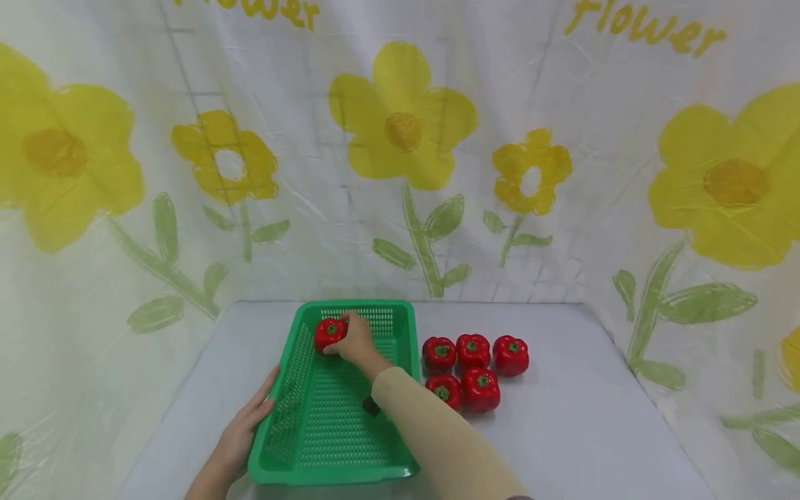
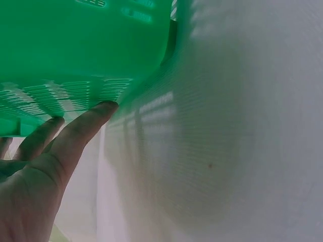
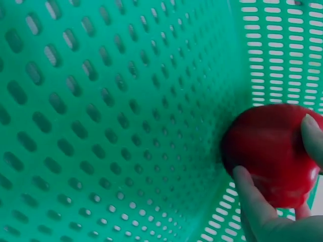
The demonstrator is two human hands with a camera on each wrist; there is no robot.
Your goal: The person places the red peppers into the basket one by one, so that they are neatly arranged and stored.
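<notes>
A green slatted plastic basket (image 1: pixel 346 474) lies lengthwise on the table. Inside its far left corner my right hand (image 1: pixel 361 342) grips a red bell pepper (image 1: pixel 329 336), stem upward. The right wrist view shows fingers and thumb curled round the same pepper (image 3: pixel 272 151), close to the perforated basket walls. My left hand (image 1: pixel 240 435) rests against the outside of the basket's left wall, fingers extended. In the left wrist view the fingertips of the left hand (image 2: pixel 55 156) touch the slotted side of the basket (image 2: pixel 91 50).
Right of the basket, several red bell peppers (image 1: pixel 480 390) stand in two rows on the white table (image 1: pixel 581 417). The right forearm crosses the basket's right rim. A white curtain (image 1: pixel 312 243) painted with yellow flowers hangs behind and around the table.
</notes>
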